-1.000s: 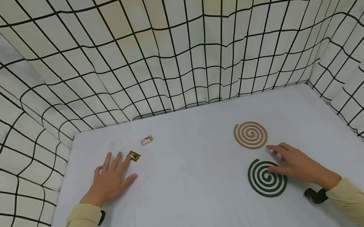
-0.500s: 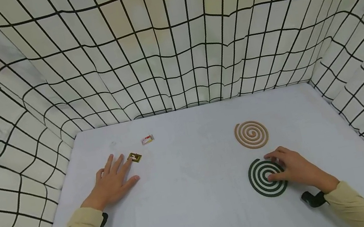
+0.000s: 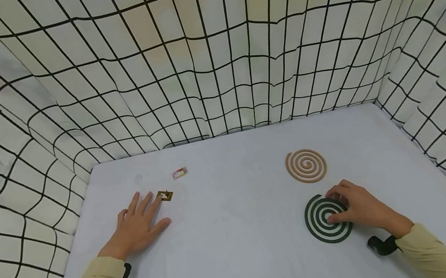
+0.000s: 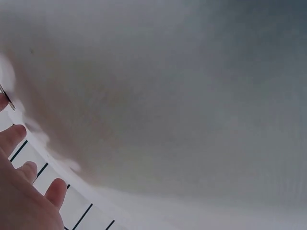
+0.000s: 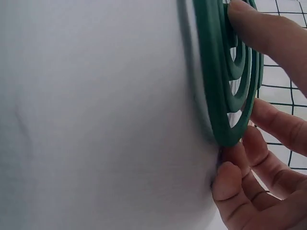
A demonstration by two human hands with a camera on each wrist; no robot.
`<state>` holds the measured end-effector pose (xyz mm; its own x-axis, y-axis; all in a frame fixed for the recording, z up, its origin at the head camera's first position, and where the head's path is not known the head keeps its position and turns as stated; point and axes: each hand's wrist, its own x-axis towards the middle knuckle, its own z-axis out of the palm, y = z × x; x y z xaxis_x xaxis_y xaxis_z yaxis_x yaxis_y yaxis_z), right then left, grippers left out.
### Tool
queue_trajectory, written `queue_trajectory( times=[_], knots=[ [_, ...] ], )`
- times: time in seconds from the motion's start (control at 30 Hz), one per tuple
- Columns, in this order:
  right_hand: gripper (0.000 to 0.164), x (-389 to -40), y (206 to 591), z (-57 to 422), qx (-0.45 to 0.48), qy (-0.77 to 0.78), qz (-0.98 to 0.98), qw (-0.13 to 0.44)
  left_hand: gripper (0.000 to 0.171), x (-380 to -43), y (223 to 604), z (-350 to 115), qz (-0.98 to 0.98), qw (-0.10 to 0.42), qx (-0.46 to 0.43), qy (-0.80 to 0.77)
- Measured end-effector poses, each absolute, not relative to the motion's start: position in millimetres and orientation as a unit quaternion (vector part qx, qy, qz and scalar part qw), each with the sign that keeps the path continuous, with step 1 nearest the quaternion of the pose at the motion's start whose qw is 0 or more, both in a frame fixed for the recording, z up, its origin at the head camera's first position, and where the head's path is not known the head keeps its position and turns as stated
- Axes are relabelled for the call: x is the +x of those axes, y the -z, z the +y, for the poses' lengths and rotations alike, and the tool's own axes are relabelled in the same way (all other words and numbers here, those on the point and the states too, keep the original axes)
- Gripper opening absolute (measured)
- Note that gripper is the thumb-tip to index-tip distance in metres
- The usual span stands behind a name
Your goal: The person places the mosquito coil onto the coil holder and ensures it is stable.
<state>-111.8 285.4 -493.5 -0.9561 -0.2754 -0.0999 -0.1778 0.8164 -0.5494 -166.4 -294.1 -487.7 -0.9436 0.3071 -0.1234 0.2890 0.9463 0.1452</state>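
On the right of the white table lies a green mosquito coil (image 3: 320,231). My right hand (image 3: 363,206) pinches it, the thumb on its inner rings and the other fingers curled at its far right edge. In the right wrist view the same green coil (image 5: 216,91) stands edge-on, with fingertips (image 5: 227,181) beside its rim. My left hand (image 3: 133,227) lies spread with straight fingers. Its index fingertip touches a small gold metal square with a cut-out (image 3: 168,196), which looks like a coil stand. The left wrist view catches only part of that hand (image 4: 24,196).
Beyond the green coil lies a tan mosquito coil (image 3: 306,166). A small flat piece with red and white print (image 3: 180,172) is near the left hand. Black netting (image 3: 215,69) over white walls encloses the table (image 3: 232,245) at the back and sides.
My right hand has drawn back from near the tan coil and closed its fingers on the green coil, which has turned slightly. The gold square has turned a little under the left index finger.
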Motion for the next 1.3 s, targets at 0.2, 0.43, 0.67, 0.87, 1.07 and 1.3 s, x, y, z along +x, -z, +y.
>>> queue_trajectory(
  times=[0.2, 0.43, 0.67, 0.87, 1.07, 1.3],
  knots=[
    [0.063, -111.1, 492.9, 285.7, -0.119, 0.281, 0.947, 0.099, 0.082, -164.6, 491.2, -293.7, 0.984, 0.073, 0.147, -0.072],
    [0.061, -113.4, 487.5, 289.6, -0.125, 0.298, 0.938, 0.123, 0.084, -162.4, 496.4, -288.2, 0.985, 0.070, 0.139, -0.079],
    [0.061, -115.2, 486.9, 292.8, -0.109, 0.323, 0.928, 0.154, 0.084, -159.6, 495.4, -282.6, 0.985, 0.078, 0.132, -0.083],
    [0.057, -116.6, 490.4, 299.7, -0.118, 0.375, 0.902, 0.179, 0.085, -155.7, 495.3, -279.3, 0.985, 0.079, 0.128, -0.085],
    [0.053, -116.8, 493.4, 306.1, -0.136, 0.451, 0.853, 0.225, 0.085, -151.1, 493.1, -273.4, 0.985, 0.077, 0.125, -0.094],
    [0.051, -118.4, 494.8, 306.1, -0.133, 0.501, 0.817, 0.253, 0.084, -146.8, 493.7, -266.1, 0.985, 0.075, 0.123, -0.094]
  ],
)
